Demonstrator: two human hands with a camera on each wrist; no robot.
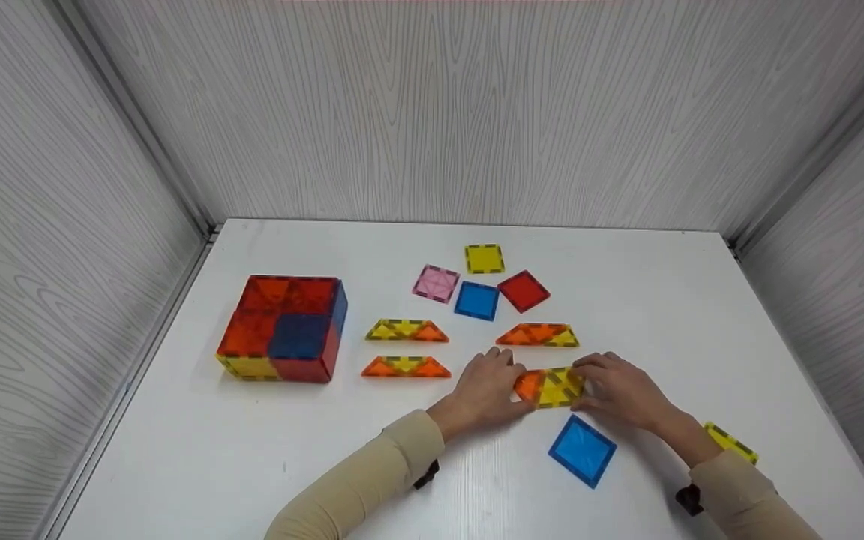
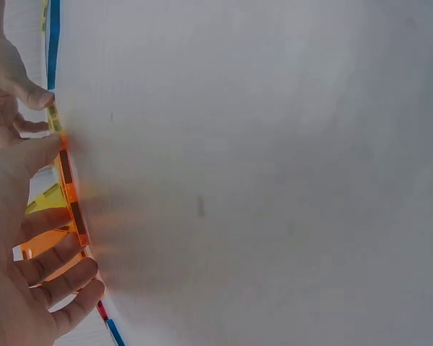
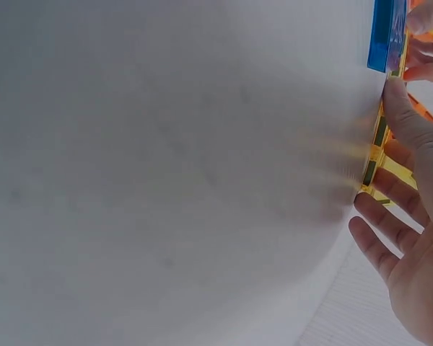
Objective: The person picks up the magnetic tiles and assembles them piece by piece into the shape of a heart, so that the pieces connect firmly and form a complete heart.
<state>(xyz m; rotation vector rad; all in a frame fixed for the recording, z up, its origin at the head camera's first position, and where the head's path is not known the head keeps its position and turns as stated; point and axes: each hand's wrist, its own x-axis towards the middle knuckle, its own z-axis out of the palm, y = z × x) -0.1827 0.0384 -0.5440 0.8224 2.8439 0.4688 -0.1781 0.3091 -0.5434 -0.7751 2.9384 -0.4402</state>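
A flat strip of orange and yellow triangular magnetic tiles (image 1: 552, 387) lies on the table between the two hands. The left hand (image 1: 488, 386) pinches its orange end between thumb and fingers; the right hand (image 1: 619, 390) pinches its yellow end the same way. In the left wrist view, the left thumb and fingers (image 2: 54, 270) lie along the orange edge. Over in the right wrist view, the right thumb (image 3: 408, 115) touches the yellow edge. Just in front of the strip is a blue square tile (image 1: 583, 451), and behind it another orange and yellow strip (image 1: 537, 334).
A box of red, blue and yellow tiles (image 1: 282, 330) stands at the left. Two more strips (image 1: 406, 330) lie beside it. Farther back are yellow (image 1: 484, 258), pink (image 1: 436, 283), blue (image 1: 477, 300) and red (image 1: 523, 291) squares. A yellow tile (image 1: 732, 442) is partly behind the right forearm.
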